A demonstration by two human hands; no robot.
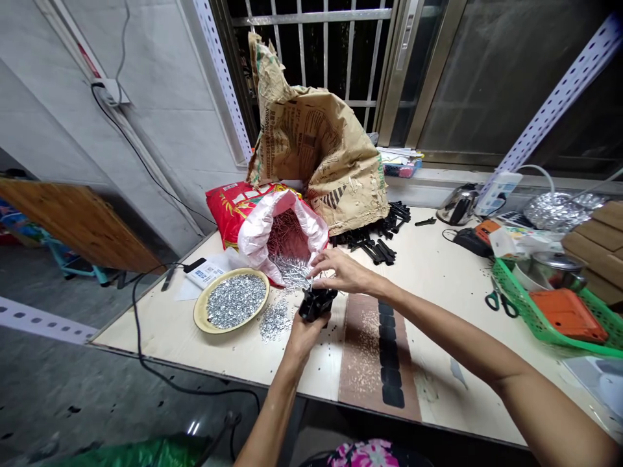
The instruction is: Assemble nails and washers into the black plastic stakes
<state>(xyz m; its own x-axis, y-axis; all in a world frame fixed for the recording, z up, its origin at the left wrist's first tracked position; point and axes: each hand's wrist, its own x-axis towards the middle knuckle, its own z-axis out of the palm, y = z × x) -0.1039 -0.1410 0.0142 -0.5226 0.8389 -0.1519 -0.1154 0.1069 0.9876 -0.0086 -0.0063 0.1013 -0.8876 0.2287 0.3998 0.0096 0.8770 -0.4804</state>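
Observation:
My left hand (307, 332) is wrapped round a bunch of black plastic parts (317, 302), held upright over the table. Just above them, my right hand (338, 269) has its thumb and fingers pinched on what looks like a thin silver pin (312, 283), its end at the black parts. Behind the hands, a pile of silver pins (291, 270) spills from the open mouth of a pink-white sack (254, 239). A yellow-rimmed bowl (198, 316) of small metal pieces stands to the left, with more loose pieces (275, 320) between it and my left hand.
A torn brown paper sack (348, 188) stands at the back, black parts (379, 251) heaped before it. A brown strip (360, 363) with black pads lies at the front. Rightward are scissors (501, 300), a green basket (535, 329) and a kettle (457, 204).

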